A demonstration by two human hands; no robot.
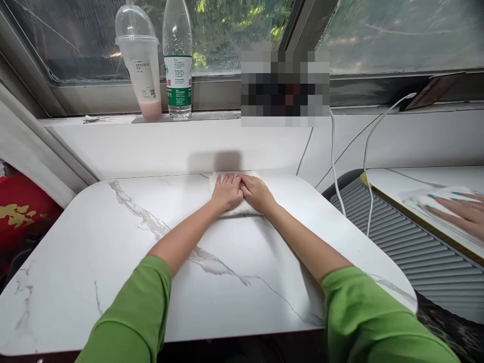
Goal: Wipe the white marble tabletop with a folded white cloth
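A folded white cloth (242, 207) lies flat at the far edge of the marble-patterned white table (124, 272). My left hand (227, 192) rests palm down on it, fingers stretched towards the window. Beside it, my right hand (257, 193) also presses on the cloth, its fingers angled left and touching my left hand at the thumb. Both arms reach straight forward over the tabletop. Parts of the cloth are hidden under the hands.
A plastic cup (145, 83) and a water bottle (178, 75) stand on the window sill. White cables (333, 161) hang at the right. Another person's hand (459, 209) lies on a white cloth on a neighbouring table (397, 176). Something red (26, 212) is at the left.
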